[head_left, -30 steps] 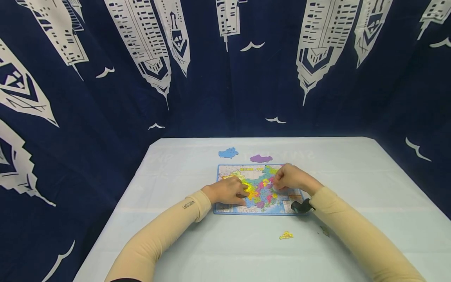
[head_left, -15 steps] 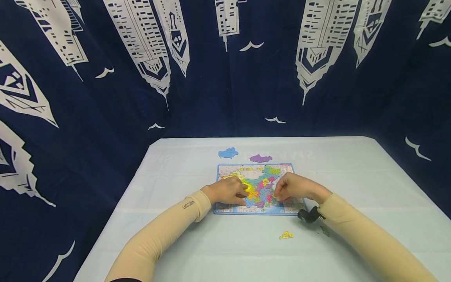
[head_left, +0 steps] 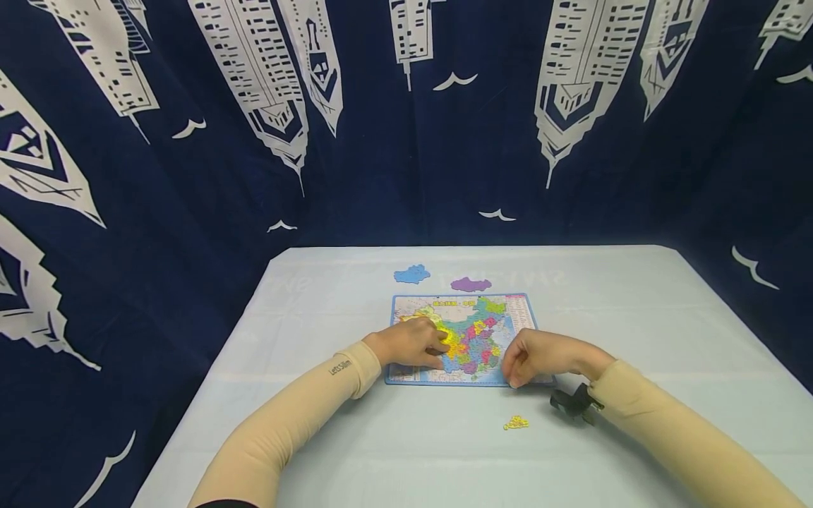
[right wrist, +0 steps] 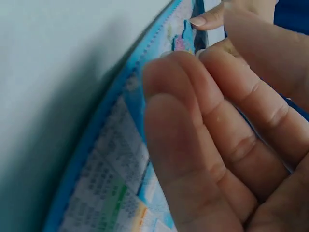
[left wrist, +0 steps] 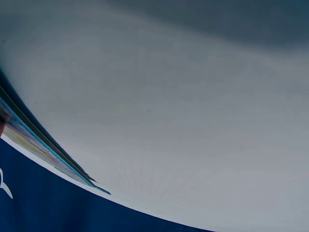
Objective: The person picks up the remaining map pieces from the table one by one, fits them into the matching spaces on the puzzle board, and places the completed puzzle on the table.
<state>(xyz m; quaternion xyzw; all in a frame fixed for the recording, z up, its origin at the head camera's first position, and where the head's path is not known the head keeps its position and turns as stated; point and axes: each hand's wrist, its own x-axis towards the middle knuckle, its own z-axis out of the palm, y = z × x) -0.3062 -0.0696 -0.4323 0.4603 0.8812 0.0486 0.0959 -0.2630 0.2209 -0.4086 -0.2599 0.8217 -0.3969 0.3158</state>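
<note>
A map puzzle board (head_left: 406,377) with a blue edge lies on the white table, with colourful map pieces in its middle. My left hand (head_left: 413,343) rests on the board's left part, thumb and a finger spread beside a yellow area. At the board's lower right, my right hand (head_left: 540,354) hovers with loosely bent fingers. In the right wrist view the right hand's fingers (right wrist: 231,130) and thumb come near each other, and I see nothing between them. A small yellow puzzle piece (head_left: 516,422) lies on the table in front of the board.
Beyond the board lie a blue puzzle piece (head_left: 411,274) and a purple puzzle piece (head_left: 471,284). A black wrist camera (head_left: 574,402) hangs under the right sleeve. A dark blue curtain (head_left: 406,176) with white buildings stands behind the table.
My right hand has moved from the upper right of the map down towards the board's near edge. My left hand and the loose yellow, blue and purple pieces have stayed in place.
</note>
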